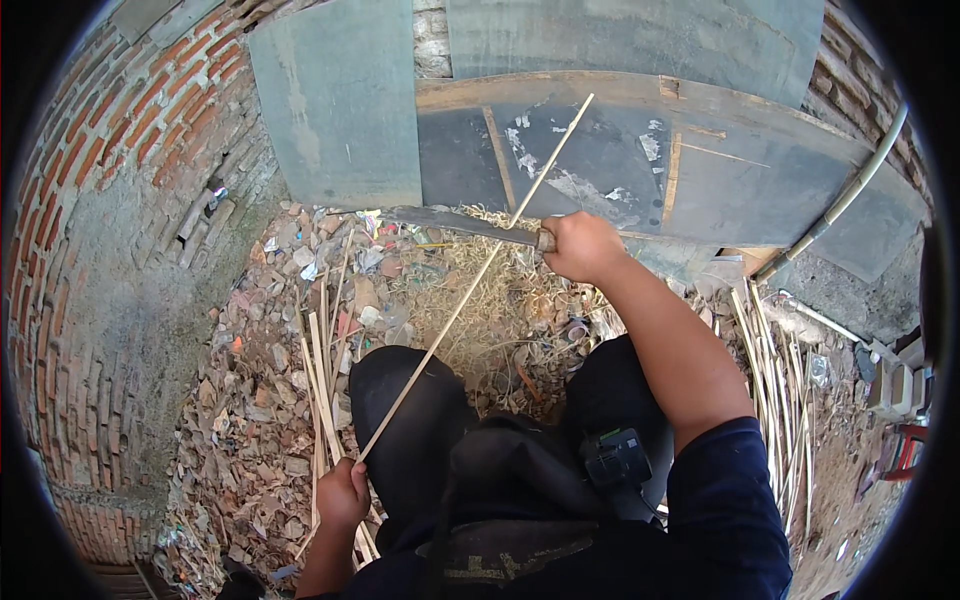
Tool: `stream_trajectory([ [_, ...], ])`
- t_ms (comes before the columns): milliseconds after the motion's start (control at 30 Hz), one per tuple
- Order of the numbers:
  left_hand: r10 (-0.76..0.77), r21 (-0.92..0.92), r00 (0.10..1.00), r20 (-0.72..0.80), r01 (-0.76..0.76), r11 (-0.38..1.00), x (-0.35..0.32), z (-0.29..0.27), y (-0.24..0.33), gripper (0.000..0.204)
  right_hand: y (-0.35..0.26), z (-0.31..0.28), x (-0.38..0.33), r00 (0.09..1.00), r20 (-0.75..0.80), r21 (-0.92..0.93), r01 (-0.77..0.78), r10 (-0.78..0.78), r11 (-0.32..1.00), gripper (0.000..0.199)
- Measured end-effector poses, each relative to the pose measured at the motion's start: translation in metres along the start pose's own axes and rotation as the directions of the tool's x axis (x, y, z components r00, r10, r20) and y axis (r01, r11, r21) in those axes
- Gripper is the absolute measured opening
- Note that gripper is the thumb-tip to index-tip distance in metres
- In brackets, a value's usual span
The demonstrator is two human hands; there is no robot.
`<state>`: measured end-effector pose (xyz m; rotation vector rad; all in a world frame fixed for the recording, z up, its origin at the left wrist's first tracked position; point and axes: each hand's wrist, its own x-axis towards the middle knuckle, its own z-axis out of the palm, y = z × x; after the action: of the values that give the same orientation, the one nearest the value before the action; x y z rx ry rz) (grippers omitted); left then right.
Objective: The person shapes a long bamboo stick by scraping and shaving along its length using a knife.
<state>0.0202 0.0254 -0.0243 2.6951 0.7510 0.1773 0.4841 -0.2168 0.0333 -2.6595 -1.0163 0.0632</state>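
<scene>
A long, thin bamboo strip (432,350) slants from beside my left thigh up and away to the right. My left hand (342,492) is closed round its near end. In my right hand (582,247) is the handle of a machete (465,225), its long dark blade pointing left. The blade crosses the strip and appears to touch it at the crossing, a little beyond my knees. Below the blade lies a heap of pale curled shavings (470,295). My fingers hide most of the handle.
Bamboo strips lie in a bundle on my left (325,400) and in another on my right (770,390). Rubble and litter (250,420) cover the ground. Ahead lean grey boards (335,110) and a bamboo pole (840,205). A brick wall (90,300) rises at left.
</scene>
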Motion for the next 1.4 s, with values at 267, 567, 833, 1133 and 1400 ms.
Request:
stream_trajectory([
  [267, 0.003, 0.02, 0.999, -0.039, -0.002, 1.0, -0.006, 0.006, -0.002, 0.032, -0.004, -0.006, -0.001, 0.993, 0.023, -0.009, 0.117, -0.116, 0.993, 0.023],
  [567, -0.015, -0.058, 1.0, -0.023, 0.013, 0.998, -0.011, -0.009, 0.002, 0.035, 0.002, -0.018, -0.006, 0.962, -0.153, -0.117, 0.208, -0.225, 0.971, 0.025],
  [833, 0.053, 0.025, 0.996, -0.065, -0.051, 0.998, -0.02, -0.005, -0.023, 0.037, 0.025, -0.023, -0.009, 0.996, -0.074, -0.128, 0.042, -0.051, 0.991, 0.025],
  [1133, 0.0, 0.031, 1.0, -0.03, 0.001, 1.0, -0.021, -0.002, -0.028, 0.035, 0.026, -0.024, -0.009, 0.999, 0.011, 0.004, -0.031, 0.031, 1.0, 0.032],
  [1400, -0.01, -0.063, 1.0, -0.017, 0.009, 0.998, -0.017, -0.003, -0.023, 0.038, 0.025, -0.018, -0.014, 0.992, -0.101, 0.039, 0.08, -0.076, 0.996, 0.025],
])
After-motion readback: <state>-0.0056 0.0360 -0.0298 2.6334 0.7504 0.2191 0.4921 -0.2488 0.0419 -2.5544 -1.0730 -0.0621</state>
